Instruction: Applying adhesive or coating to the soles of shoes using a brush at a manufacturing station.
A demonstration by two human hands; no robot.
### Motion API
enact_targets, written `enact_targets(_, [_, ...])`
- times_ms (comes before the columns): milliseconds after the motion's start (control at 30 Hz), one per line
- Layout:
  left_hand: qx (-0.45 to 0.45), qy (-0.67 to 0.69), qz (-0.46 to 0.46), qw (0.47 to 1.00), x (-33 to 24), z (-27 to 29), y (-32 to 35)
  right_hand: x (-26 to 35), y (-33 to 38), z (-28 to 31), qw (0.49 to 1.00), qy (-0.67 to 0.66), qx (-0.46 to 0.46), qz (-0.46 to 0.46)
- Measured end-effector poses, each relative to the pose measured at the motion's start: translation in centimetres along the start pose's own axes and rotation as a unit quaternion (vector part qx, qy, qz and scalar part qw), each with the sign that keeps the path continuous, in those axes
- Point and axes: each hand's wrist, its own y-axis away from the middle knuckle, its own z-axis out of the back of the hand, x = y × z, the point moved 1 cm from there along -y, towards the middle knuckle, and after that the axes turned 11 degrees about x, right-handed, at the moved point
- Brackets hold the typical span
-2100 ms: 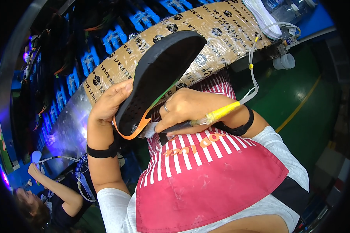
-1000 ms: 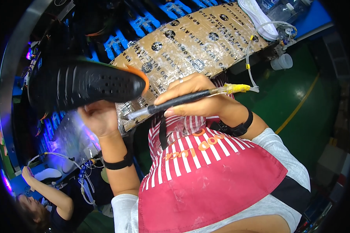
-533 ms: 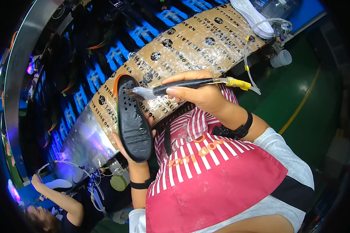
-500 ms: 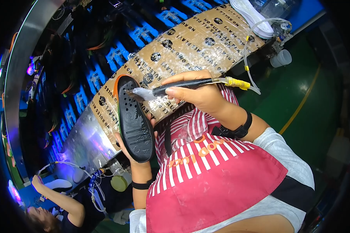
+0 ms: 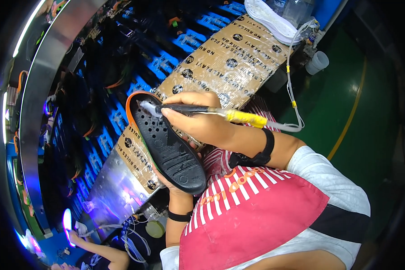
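A brown printed cardboard sheet [image 5: 220, 67] covers the bench. The left hand [image 5: 177, 182] cups a black shoe sole [image 5: 168, 144] from beneath; the right hand [image 5: 200, 121] grips a brush [image 5: 189, 109] whose tip touches the sole's toe end.

We note a black shoe sole [image 5: 168, 146] with an orange rim, tread side up and tilted, cupped from beneath, while a dark-handled brush [image 5: 189, 109] with yellow tape and trailing tube touches its upper end.
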Motion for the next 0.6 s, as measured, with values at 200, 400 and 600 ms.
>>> enact_targets(200, [-0.032,-0.063,-0.035,0.997,1.1,0.3,-0.6,-2.0,-0.6,-0.5,0.976,0.159,-0.031,0.149])
enact_targets(400, [-0.006,-0.062,-0.033,0.997,0.9,-0.1,-1.7,-2.5,-0.1,-0.9,0.973,0.1,0.106,0.178])
enact_targets(600, [0.02,-0.059,-0.043,0.997,1.0,-0.2,-2.3,-0.8,0.1,0.3,0.987,0.087,-0.015,0.136])
